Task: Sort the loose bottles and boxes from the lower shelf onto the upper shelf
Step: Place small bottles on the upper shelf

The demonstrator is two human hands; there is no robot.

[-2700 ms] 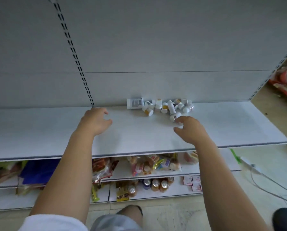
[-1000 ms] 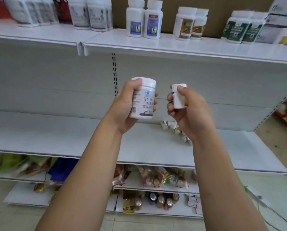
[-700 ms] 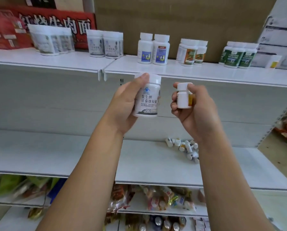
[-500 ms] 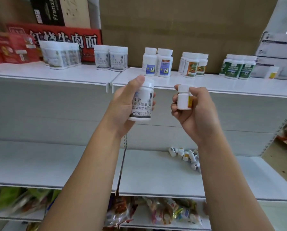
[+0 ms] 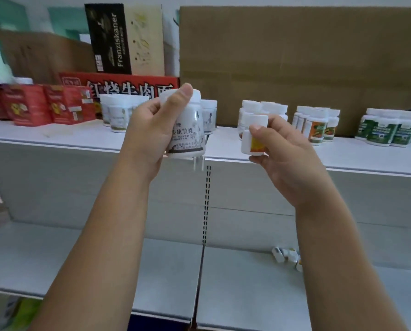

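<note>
White plastic bottles fill both hands. The left hand (image 5: 149, 130) grips a large bottle (image 5: 187, 132), its thumb lying up over the cap. The right hand (image 5: 285, 151) pinches a small bottle (image 5: 253, 137) between thumb and fingers. Both bottles are held upright, side by side but apart, before the front edge of the upper shelf (image 5: 56, 137). The large bottle bears black printed characters; the small one has an orange-yellow label. Behind them stand green-labelled bottles (image 5: 388, 130), red boxes (image 5: 44, 106) and a brown cardboard sheet (image 5: 295, 56). On the lower shelf (image 5: 235, 283), a heap of little bottles (image 5: 287, 256) lies beside the right forearm.
</note>
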